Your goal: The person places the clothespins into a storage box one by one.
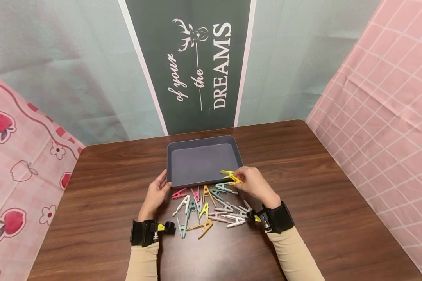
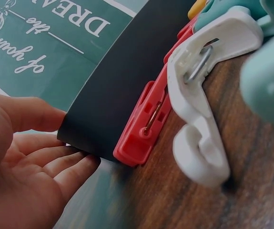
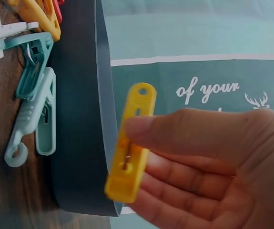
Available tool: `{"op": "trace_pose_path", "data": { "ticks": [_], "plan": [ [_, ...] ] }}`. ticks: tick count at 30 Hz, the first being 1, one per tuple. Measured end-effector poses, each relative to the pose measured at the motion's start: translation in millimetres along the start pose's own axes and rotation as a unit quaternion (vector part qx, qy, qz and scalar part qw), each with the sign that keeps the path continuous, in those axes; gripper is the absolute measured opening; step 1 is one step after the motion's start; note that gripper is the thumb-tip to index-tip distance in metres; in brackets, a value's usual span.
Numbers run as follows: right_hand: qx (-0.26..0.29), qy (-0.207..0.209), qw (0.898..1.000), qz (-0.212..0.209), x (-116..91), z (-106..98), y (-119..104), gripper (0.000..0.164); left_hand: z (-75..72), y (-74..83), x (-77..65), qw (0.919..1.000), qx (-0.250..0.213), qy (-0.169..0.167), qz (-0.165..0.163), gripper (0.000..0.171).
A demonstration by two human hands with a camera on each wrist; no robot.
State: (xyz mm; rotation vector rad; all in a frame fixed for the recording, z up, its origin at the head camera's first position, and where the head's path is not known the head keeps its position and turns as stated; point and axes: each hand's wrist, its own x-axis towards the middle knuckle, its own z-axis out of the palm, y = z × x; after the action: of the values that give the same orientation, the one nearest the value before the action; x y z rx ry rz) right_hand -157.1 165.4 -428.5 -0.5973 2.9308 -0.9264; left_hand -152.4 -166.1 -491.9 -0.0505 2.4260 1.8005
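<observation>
In the head view my right hand [image 1: 256, 185] pinches a yellow clothespin [image 3: 132, 143] between thumb and fingers, over the front right corner of a dark grey tray [image 1: 204, 184]. The right wrist view shows the thumb lying across the clothespin, beside the tray wall [image 3: 77, 119]. At the tray's front left corner, my left hand [image 1: 156, 195] holds the edge with thumb and fingertips. Close to that corner lie a red clothespin [image 2: 141, 124] and a white one [image 2: 194, 95]. A mint clothespin [image 3: 32, 114] rests along the tray's front wall near my right hand.
Several loose clothespins, including an orange one [image 1: 206, 228] and a lime one [image 1: 204, 210], lie piled between my forearms on the brown wooden table [image 1: 102, 187]. A dark green printed curtain [image 1: 197, 78] hangs behind the table; pink gridded cloth [image 1: 379, 97] hangs on the right.
</observation>
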Motion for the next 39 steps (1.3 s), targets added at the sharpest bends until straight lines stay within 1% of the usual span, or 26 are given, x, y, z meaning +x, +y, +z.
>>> {"op": "trace_pose_path", "data": {
  "ticks": [8,11,14,19,23,29,39],
  "plan": [
    [0.02,0.056,0.998,-0.001,2.5,1.9,-2.6,0.023,1.3,2.2,-1.6,1.0,-0.002,0.002,0.0,0.059],
    [0.016,0.076,0.997,-0.002,5.6,2.8,-1.9,0.023,0.8,2.9,-1.8,1.0,-0.008,0.001,-0.002,0.059],
    [0.013,0.088,0.996,-0.001,9.0,3.1,-1.0,0.024,0.2,2.3,-1.5,0.9999,-0.01,-0.003,0.0,0.059],
    [0.024,0.083,0.996,-0.001,15.6,-0.1,-1.7,0.024,-0.1,0.4,-0.8,1.0,-0.004,0.0,0.001,0.059],
    [0.022,0.077,0.997,-0.002,22.0,-3.3,-3.1,0.024,-0.2,-0.4,-0.1,1.0,0.0,0.0,0.004,0.059],
    [0.015,0.077,0.997,-0.003,32.0,-6.4,-3.1,0.023,-1.0,1.3,-0.2,1.0,-0.009,-0.002,0.001,0.059],
    [0.039,0.062,0.997,0.009,44.5,-5.4,2.9,0.026,-0.3,3.9,-2.5,0.9999,-0.007,-0.003,-0.008,0.059]
  ]
}}
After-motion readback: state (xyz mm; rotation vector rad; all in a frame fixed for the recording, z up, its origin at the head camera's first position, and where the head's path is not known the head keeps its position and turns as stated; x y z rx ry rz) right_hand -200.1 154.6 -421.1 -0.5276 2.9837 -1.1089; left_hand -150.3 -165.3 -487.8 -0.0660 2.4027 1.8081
